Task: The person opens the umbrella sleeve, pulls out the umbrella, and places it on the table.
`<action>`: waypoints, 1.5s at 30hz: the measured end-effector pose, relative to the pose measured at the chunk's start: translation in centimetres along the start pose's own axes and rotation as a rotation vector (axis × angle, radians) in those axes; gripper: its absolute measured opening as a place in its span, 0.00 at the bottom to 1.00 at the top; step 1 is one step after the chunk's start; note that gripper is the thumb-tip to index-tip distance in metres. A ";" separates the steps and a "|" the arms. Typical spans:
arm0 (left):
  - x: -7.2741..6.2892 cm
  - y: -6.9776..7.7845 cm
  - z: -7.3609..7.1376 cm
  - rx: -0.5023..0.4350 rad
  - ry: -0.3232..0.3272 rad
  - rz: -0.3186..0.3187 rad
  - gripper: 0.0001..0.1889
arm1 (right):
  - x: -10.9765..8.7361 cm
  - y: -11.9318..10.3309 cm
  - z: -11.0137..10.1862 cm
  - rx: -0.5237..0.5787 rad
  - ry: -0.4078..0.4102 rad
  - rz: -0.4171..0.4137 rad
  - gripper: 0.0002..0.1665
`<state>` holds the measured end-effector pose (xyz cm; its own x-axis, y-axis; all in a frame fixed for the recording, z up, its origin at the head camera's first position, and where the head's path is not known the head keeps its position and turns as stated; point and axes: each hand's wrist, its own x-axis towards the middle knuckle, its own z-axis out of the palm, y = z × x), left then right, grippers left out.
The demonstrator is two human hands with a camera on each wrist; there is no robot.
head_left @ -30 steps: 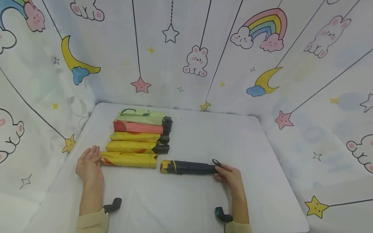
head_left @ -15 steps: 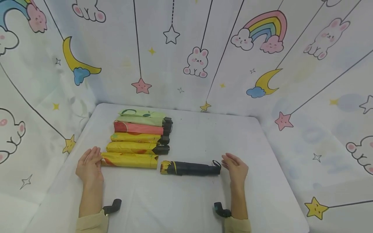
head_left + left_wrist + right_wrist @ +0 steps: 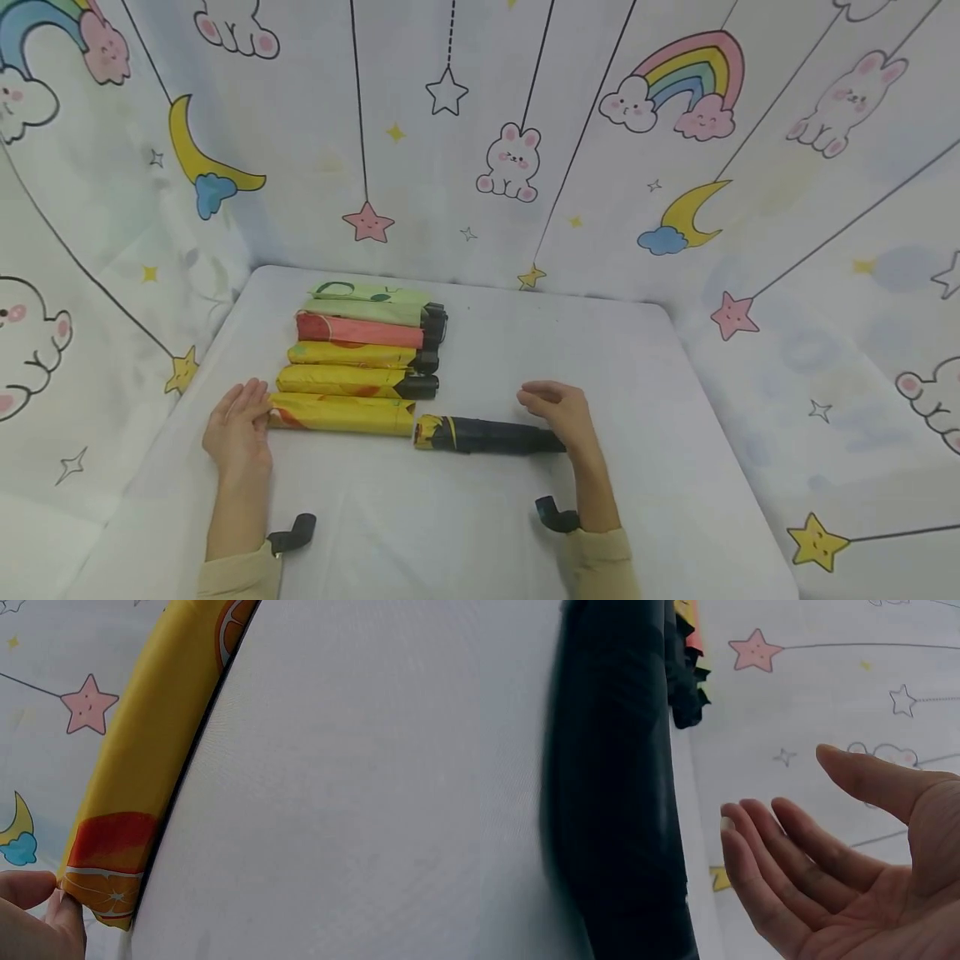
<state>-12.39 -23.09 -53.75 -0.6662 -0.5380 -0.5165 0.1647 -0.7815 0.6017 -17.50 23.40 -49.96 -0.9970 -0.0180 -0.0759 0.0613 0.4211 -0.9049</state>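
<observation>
On the white table lies a yellow umbrella sleeve (image 3: 341,414) with an orange-slice print. My left hand (image 3: 238,429) is at its left end, where thumb and finger (image 3: 69,922) pinch the corner of the sleeve (image 3: 135,765). To its right, end to end and almost touching, is a folded black umbrella (image 3: 487,435) with a yellow left end. Over the umbrella's right part hovers my right hand (image 3: 558,408), hiding the strap end. In the right wrist view its fingers are loosely bent, apart from the umbrella (image 3: 615,772), and hold nothing.
Behind the sleeve several folded umbrellas in sleeves lie side by side, black handles to the right: yellow (image 3: 337,381), another yellow (image 3: 348,353), red (image 3: 360,329) and light green (image 3: 363,308). A cartoon-print cloth (image 3: 420,167) stands around the table (image 3: 420,533).
My right hand has let go of the black umbrella's right end, lifted off, then moved left over it. The yellow sleeve has shifted slightly right, narrowing the gap; the left hand stays at its end.
</observation>
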 end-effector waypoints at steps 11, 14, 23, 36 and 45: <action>0.5 0.8 0.8 0.018 -0.043 0.003 0.36 | 2.1 -1.9 2.5 -0.076 -0.055 0.013 0.19; 0.7 0.9 1.1 0.063 -0.051 0.007 0.36 | 2.3 -2.4 3.4 -0.087 -0.083 0.040 0.19; 1.4 0.5 2.1 0.218 -0.114 0.062 0.32 | 3.4 -2.3 5.9 -0.079 -0.183 -0.003 0.22; 2.9 0.1 2.6 0.318 -0.095 0.064 0.33 | 5.2 -2.4 9.1 -0.020 -0.309 0.035 0.25; 2.9 0.1 2.8 0.376 -0.118 0.036 0.36 | 5.7 -2.6 10.6 0.047 -0.357 0.120 0.26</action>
<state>-16.39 -23.82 -53.49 -0.7476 -0.5060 -0.4301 -0.0737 -0.5805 0.8109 -22.83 12.55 -52.51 -0.9036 -0.2892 -0.3160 0.1868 0.3977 -0.8983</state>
